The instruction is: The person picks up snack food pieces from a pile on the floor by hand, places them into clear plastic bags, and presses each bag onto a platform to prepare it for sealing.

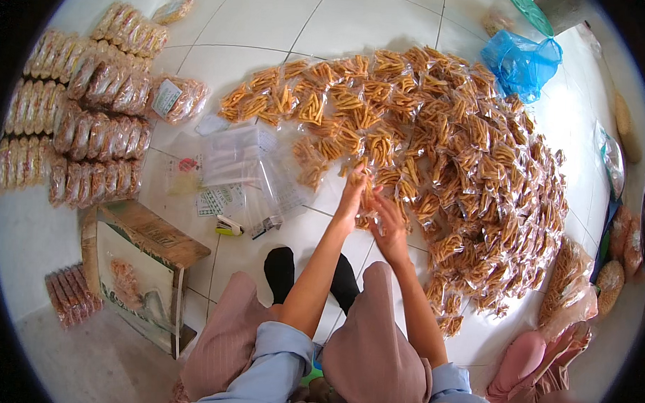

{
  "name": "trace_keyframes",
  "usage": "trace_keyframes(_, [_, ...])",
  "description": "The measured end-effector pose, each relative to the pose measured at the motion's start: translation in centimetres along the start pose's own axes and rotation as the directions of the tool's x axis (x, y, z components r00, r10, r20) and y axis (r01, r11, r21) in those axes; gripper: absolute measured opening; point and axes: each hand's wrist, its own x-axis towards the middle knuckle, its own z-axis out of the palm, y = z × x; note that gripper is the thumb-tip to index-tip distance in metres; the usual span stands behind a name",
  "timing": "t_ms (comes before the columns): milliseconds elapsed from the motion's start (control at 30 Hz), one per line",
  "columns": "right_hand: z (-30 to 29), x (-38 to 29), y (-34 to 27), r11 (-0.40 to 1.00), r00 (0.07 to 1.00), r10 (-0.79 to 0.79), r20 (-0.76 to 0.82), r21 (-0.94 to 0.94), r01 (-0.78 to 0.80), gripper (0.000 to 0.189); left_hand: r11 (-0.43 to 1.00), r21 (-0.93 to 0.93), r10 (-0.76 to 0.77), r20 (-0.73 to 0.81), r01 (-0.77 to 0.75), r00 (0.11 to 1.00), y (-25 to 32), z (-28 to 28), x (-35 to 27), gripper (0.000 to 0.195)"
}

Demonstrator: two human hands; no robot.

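Note:
My left hand [353, 194] is closed around a small clear plastic packet of brown snack sticks [368, 195], held above the near edge of a wide heap of similar packets [463, 126]. Just to its right, my right hand [390, 225] has its fingers spread and bent beside that packet; whether the fingertips touch it I cannot tell. Left of my hands lie clear plastic bags [233, 153] on the white floor tiles. A green and white stapler [229, 226] rests in front of those bags, near a printed paper label [219, 199].
Stacked bundles of packed snacks [103, 135] line the left wall. A worn wooden stool [151, 233] stands near my left knee. At the back right are a blue plastic bag [522, 62] and a green-lidded container [529, 14]. Another person's clothed leg [519, 357] shows at lower right.

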Motion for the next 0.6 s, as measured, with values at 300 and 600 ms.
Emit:
trace_keyframes(300, [0.2,2.8,6.3,0.821,0.904,0.386,-0.181,-0.379,-0.427,0.041,0.932,-0.355,-0.063,0.046,0.075,0.997,1.6,-2.2,-0.5,0.051])
trace_keyframes(600, [-0.8,2.7,6.5,0.779,0.87,0.485,-0.094,-0.406,-0.478,0.028,0.963,-0.252,-0.06,0.157,0.099,0.986,1.7,-1.9,-0.8,0.051])
